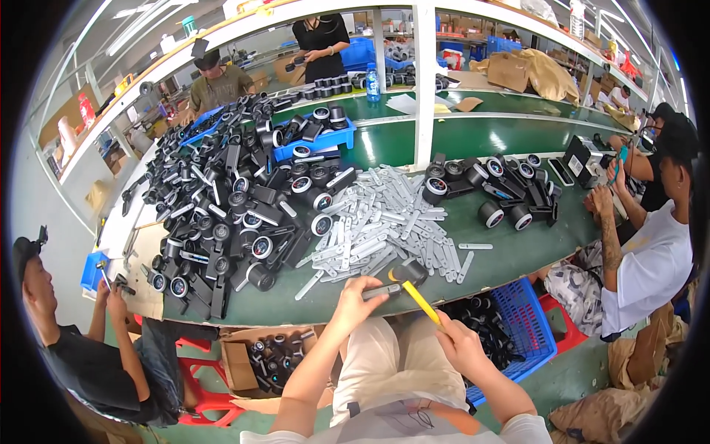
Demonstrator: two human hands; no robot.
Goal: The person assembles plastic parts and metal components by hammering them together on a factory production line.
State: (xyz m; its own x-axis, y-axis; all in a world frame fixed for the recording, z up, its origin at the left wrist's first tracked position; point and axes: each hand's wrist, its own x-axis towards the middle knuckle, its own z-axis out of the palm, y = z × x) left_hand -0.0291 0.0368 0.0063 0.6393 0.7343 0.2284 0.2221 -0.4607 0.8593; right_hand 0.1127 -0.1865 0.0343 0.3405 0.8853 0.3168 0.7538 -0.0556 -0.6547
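Pinching grey bar (pixel 382 291) with left hand (pixel 356 299), clamping yellow-handled tool (pixel 422 301) in right hand (pixel 460 343) at one o'clock, likely tapping, needing steady aim.

A blue plastic bottle (pixel 373 83) stands just left of an upright white metal post (pixel 424 89); to the post's right, crumpled tan wrapping paper (pixel 547 74) lies beside a brown cardboard piece (pixel 509 72); at lower left, a red plastic stool (pixel 210 397) stands near a black-shirted person (pixel 96 370).
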